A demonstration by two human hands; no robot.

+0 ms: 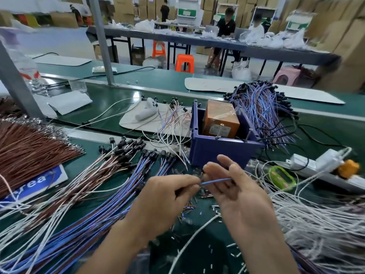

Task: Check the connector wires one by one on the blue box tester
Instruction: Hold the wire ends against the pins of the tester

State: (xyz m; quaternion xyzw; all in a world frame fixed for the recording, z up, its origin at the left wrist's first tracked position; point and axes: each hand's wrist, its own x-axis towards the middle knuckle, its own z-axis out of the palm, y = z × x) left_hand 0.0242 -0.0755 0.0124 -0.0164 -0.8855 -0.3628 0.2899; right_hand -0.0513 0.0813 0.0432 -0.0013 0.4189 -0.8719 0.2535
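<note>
Blue wire (216,181) pinched by left hand (166,192) fingers, right hand (237,190) fingers curled round other end.

The bench (325,131) was dark green. The box (217,151) was deep blue, and the block (221,119) inside it orange. The wire (216,181) held up in front of the box was light blue. The fanned bundle (29,151) was reddish brown. The loose wires (88,210) were blue, brown and white, with black ends. The sign (37,180) was blue with white letters. The stools (184,63) were orange.
</note>
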